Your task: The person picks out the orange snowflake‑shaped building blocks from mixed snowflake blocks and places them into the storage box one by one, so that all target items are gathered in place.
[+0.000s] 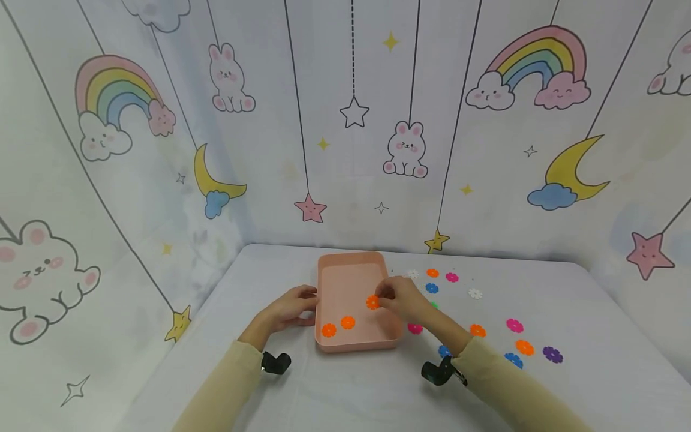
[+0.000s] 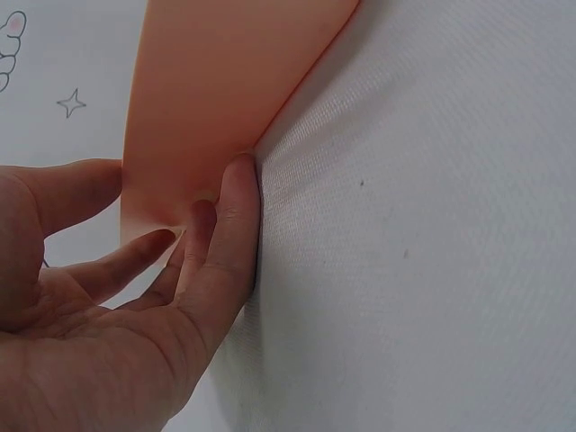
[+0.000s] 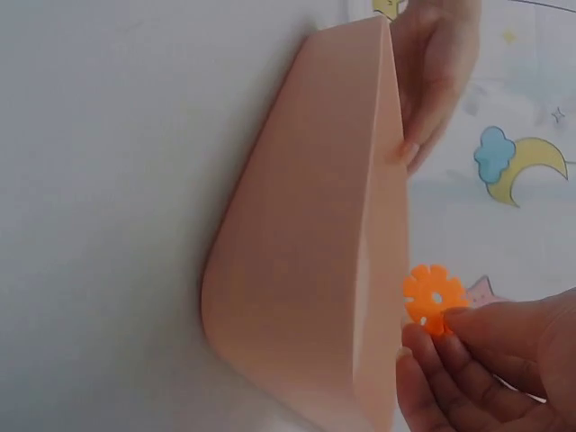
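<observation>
A shallow pink tray (image 1: 351, 273) lies on the white tabletop, with two orange interlocking discs (image 1: 348, 323) inside near its front. My left hand (image 1: 294, 309) is at the tray's left side. In the left wrist view, the fingers (image 2: 238, 207) of that hand touch the tray's outer wall, and the thumb meets its rim. Between thumb and fingertips, my right hand (image 1: 402, 296) pinches an orange, notched, flower-shaped interlocking disc (image 3: 436, 297). That disc is above the right part of the tray, near its right rim, and apart from the tray floor.
Right of the tray lie several loose discs, among them a blue disc (image 1: 432, 288), a white disc (image 1: 475, 293), a pink disc (image 1: 514, 326) and a purple disc (image 1: 553, 354). Some are partly behind my right arm. A patterned curtain (image 1: 345, 162) borders the table's back and sides.
</observation>
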`<action>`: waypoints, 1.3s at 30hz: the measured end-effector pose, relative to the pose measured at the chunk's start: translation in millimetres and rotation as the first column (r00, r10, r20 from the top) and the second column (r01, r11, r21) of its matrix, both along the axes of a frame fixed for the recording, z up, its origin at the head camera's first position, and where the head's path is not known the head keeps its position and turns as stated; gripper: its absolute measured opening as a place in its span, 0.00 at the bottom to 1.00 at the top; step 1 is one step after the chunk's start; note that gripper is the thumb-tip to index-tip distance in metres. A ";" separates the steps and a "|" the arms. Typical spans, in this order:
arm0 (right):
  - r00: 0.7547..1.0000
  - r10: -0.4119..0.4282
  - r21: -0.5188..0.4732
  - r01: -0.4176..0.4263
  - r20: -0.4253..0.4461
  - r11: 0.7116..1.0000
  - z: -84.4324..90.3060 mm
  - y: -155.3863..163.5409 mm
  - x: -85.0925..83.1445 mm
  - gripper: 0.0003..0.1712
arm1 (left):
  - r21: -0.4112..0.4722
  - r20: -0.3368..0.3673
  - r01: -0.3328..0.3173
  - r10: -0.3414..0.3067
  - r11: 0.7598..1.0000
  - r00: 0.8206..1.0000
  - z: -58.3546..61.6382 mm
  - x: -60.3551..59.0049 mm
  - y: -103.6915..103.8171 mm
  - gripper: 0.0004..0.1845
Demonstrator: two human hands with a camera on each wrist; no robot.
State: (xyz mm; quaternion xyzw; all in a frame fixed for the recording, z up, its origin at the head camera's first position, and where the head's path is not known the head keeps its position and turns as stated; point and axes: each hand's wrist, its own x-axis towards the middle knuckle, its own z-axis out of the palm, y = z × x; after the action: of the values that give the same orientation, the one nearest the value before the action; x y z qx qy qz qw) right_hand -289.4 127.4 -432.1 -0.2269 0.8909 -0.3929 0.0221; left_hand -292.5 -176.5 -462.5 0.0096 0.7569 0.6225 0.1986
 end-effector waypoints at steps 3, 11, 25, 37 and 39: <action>1.000 -0.030 0.004 0.030 -0.006 1.000 -5.2 -10.5 -0.5 0.05 | -0.002 0.003 0.001 -0.001 1.000 1.000 -0.2 0.0 -0.2 0.25; 0.998 -0.052 -0.001 0.052 -0.045 0.999 -18.9 -34.0 -3.7 0.05 | 0.006 0.009 0.011 -0.011 1.000 1.000 -0.4 0.5 -1.3 0.26; 0.989 -0.144 0.043 0.145 -0.026 0.989 -32.7 -55.0 -9.1 0.06 | -0.003 0.009 0.005 -0.005 1.000 1.000 -0.7 0.3 -0.6 0.26; 0.987 -0.163 0.103 0.163 -0.013 0.981 -33.4 -60.5 -17.8 0.05 | -0.006 0.007 0.004 -0.004 1.000 1.000 -1.7 -3.2 -1.3 0.26; 0.988 -0.153 0.109 0.153 -0.011 0.982 -33.4 -60.8 -19.4 0.05 | -0.005 0.009 0.002 -0.002 1.000 1.000 -1.3 -3.3 -1.2 0.26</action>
State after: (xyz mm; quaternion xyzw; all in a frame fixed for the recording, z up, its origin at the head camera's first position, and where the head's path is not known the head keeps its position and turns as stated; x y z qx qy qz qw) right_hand -308.8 66.6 -465.5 -0.1569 0.9260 -0.3435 0.0032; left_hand -295.8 -177.7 -463.8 0.0069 0.7574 0.6206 0.2027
